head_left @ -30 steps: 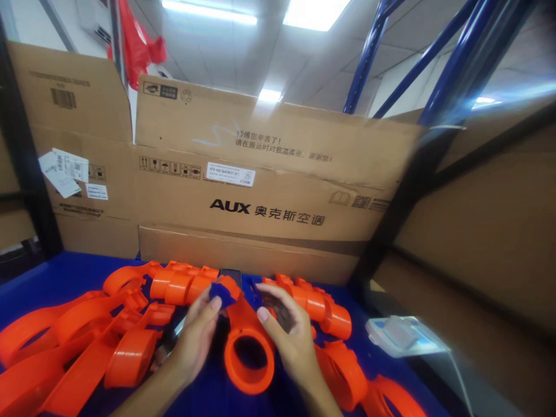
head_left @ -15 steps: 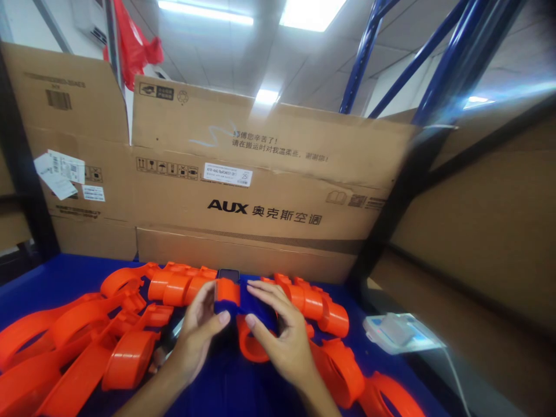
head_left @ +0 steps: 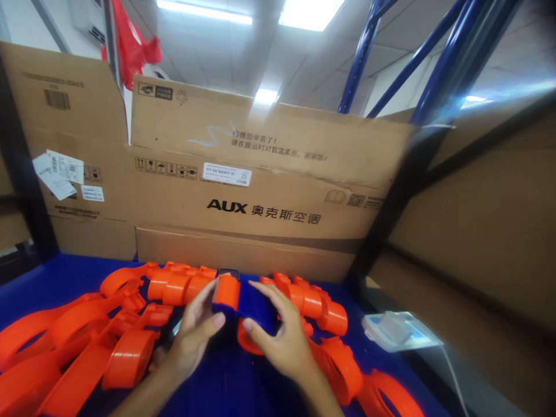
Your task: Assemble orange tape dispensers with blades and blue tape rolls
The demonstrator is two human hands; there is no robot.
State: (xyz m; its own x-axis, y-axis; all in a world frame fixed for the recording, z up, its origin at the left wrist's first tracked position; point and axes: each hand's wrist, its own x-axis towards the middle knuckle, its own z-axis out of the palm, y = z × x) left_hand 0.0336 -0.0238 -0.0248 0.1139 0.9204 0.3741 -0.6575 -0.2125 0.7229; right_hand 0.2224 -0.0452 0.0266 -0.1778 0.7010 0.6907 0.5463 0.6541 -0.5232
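In the middle of the head view, my left hand [head_left: 197, 333] grips a short, curved orange plastic part [head_left: 226, 291] between thumb and fingers. Against its right side sits a smooth dark blue piece [head_left: 257, 305], held by my right hand [head_left: 284, 336] with the thumb below and the fingers over the top. The two pieces touch; whether they are joined, I cannot tell. Just under the blue piece, partly covered by my right thumb, an orange ring-shaped part [head_left: 247, 339] shows. A small dark, square-cornered object [head_left: 229, 273] stands behind the orange part.
Several orange ring-shaped plastic parts [head_left: 130, 359] lie in rows on the blue surface [head_left: 73, 266] at left, with more orange rings [head_left: 343, 370] at right. Behind stands a cardboard panel [head_left: 182, 197]. A white device with a cable [head_left: 402, 331] lies at the right edge.
The blue piece has tilted, so more of its face shows between my hands. The orange part in my left hand has tipped slightly and shifted a little left. Both hands keep their grip.
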